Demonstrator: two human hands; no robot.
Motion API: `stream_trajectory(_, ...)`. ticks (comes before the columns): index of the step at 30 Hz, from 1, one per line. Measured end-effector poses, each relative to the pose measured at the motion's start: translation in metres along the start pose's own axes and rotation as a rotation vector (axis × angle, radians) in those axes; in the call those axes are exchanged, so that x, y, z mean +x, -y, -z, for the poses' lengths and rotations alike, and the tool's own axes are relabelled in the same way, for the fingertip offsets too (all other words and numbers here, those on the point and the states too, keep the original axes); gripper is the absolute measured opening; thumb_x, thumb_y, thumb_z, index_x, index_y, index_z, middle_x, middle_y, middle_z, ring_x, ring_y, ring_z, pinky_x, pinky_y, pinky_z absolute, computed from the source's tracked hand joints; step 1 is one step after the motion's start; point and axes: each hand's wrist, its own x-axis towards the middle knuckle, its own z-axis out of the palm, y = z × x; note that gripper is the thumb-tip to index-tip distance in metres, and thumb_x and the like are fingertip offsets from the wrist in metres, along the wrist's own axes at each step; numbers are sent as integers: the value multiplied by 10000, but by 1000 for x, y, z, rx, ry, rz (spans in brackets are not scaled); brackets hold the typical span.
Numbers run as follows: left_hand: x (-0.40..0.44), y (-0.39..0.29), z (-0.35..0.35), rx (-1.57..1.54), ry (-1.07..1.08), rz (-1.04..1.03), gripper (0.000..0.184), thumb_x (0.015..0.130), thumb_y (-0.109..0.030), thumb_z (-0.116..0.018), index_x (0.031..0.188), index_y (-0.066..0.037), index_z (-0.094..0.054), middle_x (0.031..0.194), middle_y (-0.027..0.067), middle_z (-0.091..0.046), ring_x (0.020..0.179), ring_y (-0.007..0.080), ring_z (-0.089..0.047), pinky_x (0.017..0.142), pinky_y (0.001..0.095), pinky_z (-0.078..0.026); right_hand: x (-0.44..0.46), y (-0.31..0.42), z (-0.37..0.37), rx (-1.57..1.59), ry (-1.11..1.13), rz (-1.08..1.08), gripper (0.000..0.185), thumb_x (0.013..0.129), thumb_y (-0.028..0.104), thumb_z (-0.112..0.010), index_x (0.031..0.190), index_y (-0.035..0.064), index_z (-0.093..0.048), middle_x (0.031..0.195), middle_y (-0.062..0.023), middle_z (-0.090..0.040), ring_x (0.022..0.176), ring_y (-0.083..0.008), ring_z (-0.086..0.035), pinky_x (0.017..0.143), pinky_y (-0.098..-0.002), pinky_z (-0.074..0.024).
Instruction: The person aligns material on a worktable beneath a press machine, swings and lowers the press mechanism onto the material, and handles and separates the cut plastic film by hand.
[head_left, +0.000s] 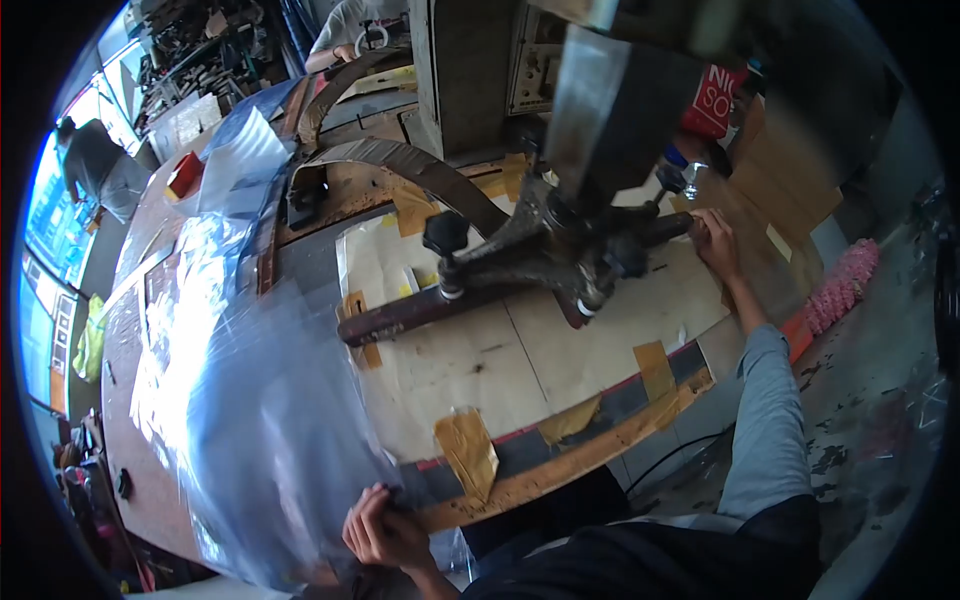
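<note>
At the bottom centre my left hand [385,530] has its fingers curled at the edge of a large clear plastic sheet [270,420], beside the wooden rim [570,455] of the work surface; what it holds is hard to make out. My right hand [714,240] is closed around the right end of a dark bar [400,315] under a metal press head [560,230] with black knobs. Below the bar lies a cream sheet [460,370] with a dark line across it. Brown tape [466,455] is stuck over its front edge.
A curved strip [410,170] arches behind the press. An orange-red box [184,176] sits on the table at the left. Two other people are in view, one at the far left [95,165] and one at the top [350,30]. A pink bundle [842,285] is at the right.
</note>
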Motion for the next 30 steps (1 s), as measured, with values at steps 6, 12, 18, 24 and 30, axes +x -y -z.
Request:
stream_trajectory(6, 20, -75, 11, 313, 52, -109, 161, 837, -120, -604, 987, -84, -651, 1037, 78, -673, 993, 227, -640, 986, 405, -401, -7, -33, -1, -75, -268, -109, 73, 710, -42, -514, 754, -8, -561, 842, -124, -590, 751, -305, -585, 692, -376, -477)
stream_trajectory(12, 9, -241, -62, -392, 472, -675, 371, 817, -127, -632, 1172, -39, -569, 1234, 117, -570, 1151, 277, -546, 1031, 421, -377, -20, -74, -4, 910, -408, -893, 135, 775, -10, -452, 691, 30, -549, 932, -107, -655, 887, -218, -633, 863, -380, -517)
stream_trajectory(18, -25, -382, -227, -388, 640, -841, 533, 908, -363, -524, 1304, -17, -441, 1322, 179, -482, 1252, 264, -458, 1036, 490, -342, -18, -81, 30, 1085, -210, -815, 101, 787, 37, -440, 758, 62, -534, 873, -85, -626, 923, -208, -619, 883, -425, -517)
stream_trajectory(24, -32, -383, -252, -252, 527, -937, 586, 803, -428, -631, 1249, -71, -500, 1208, 109, -501, 1217, 218, -465, 1000, 575, -317, -35, -221, 164, 1099, -695, -697, 60, 786, 81, -512, 798, 71, -570, 781, -56, -577, 730, -176, -558, 719, -302, -485)
stream_trajectory(30, -33, -395, -256, -178, 558, -921, 546, 758, -434, -670, 1174, -102, -543, 1169, 73, -504, 1174, 197, -483, 975, 558, -339, -76, -235, 395, 604, -1323, -204, 123, 817, 13, -484, 874, 19, -593, 863, -94, -624, 789, -194, -592, 734, -296, -491)
